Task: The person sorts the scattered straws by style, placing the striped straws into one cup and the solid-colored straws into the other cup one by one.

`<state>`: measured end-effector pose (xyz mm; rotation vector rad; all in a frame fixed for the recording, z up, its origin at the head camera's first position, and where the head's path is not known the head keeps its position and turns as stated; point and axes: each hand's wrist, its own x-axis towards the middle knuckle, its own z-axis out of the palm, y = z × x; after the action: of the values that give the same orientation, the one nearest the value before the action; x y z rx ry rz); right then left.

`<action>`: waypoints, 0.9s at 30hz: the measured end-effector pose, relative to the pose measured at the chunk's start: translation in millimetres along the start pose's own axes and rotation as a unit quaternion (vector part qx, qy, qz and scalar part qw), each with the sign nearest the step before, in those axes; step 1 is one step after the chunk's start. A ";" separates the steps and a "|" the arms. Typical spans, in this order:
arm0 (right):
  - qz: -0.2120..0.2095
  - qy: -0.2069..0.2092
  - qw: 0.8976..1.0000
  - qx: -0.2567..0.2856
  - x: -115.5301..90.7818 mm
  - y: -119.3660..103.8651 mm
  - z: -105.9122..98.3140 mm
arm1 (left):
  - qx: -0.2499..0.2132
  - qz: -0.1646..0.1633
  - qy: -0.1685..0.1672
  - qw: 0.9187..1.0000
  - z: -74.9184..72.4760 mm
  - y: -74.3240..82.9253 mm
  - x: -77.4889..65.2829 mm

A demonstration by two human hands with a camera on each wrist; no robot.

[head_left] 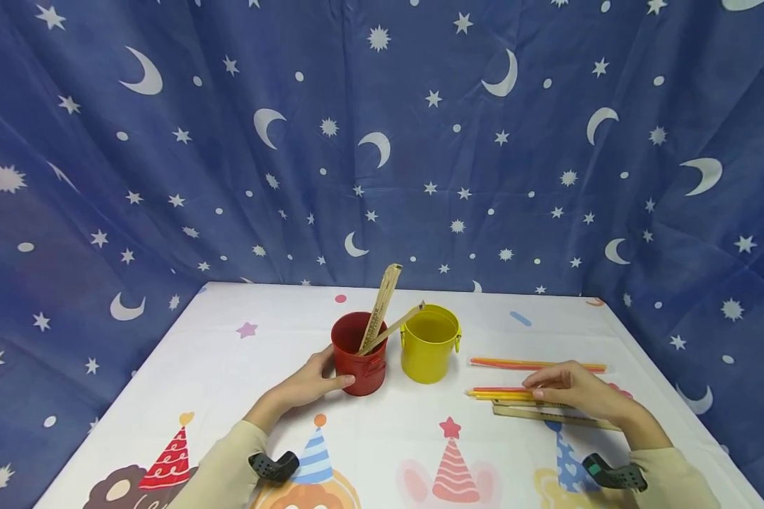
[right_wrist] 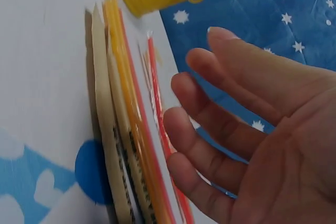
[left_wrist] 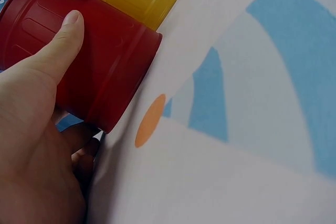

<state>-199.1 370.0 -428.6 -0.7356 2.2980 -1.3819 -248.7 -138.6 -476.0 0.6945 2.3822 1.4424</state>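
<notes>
My left hand (head_left: pixel 310 382) grips the side of a red bucket (head_left: pixel 359 375), its thumb lying across the front wall. Inside the bucket lean several paper-wrapped chopsticks (head_left: pixel 382 300), poking above the rim towards the right. In the right wrist view my right hand (right_wrist: pixel 236 135) has loosely bent fingers with nothing between them. It hovers over a row of thin wrapped sticks: yellow straws (right_wrist: pixel 126 72) in clear wrapping, a red straw (right_wrist: pixel 155 93), and paper-wrapped chopsticks (right_wrist: pixel 103 93) lying nearest the body. A yellow bucket (head_left: pixel 428 357) stands just right of the red one.
Another group of orange and red straws (head_left: pixel 499 363) lies farther back on the right. A white tablecloth (head_left: pixel 229 367) with party-hat prints covers the table. Behind it hangs a blue curtain (head_left: pixel 420 226) with moons and stars.
</notes>
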 end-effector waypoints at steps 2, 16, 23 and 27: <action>-0.013 -0.010 1.000 -0.001 -2.2 5.3 -1.0 | -0.001 -0.005 0.002 1.000 0.9 -1.1 0.0; 0.002 -0.003 0.999 -0.052 -6.7 19.4 -1.5 | 0.001 -0.001 0.005 1.000 1.1 -2.5 -0.2; -0.010 0.007 0.997 -0.071 -5.0 24.3 -1.8 | 0.004 -0.011 0.003 1.000 -0.2 0.9 -1.8; -0.011 0.014 0.997 -0.077 -5.8 28.0 -0.7 | 0.003 -0.008 0.000 1.000 0.7 0.8 -2.0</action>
<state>-201.8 384.8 -452.9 -0.7942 2.4472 -1.2409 -246.4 -138.8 -475.6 0.6746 2.3880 1.4289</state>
